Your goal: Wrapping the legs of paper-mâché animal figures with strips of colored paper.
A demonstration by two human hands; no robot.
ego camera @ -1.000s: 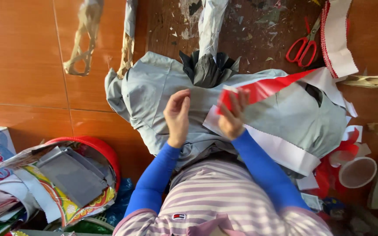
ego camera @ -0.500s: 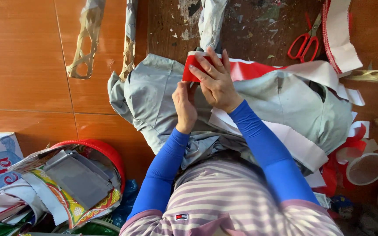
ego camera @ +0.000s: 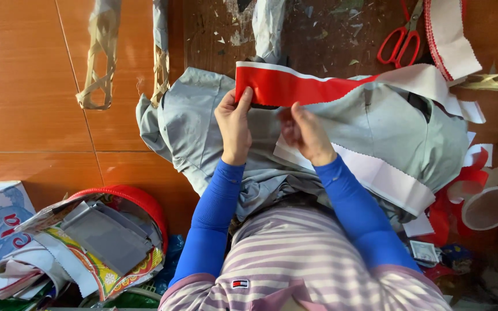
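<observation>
Both arms in blue sleeves reach forward over a grey cloth garment [ego camera: 341, 132] on the brown floor. The left hand [ego camera: 234, 124] pinches the end of a long red and white fabric strip [ego camera: 295, 86]. The right hand [ego camera: 306, 133] holds its lower edge, fingers curled.

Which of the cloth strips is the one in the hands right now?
The red strip with the white edge, pinched by the left hand and right hand over the grey garment; the white strips lie untouched.
</observation>
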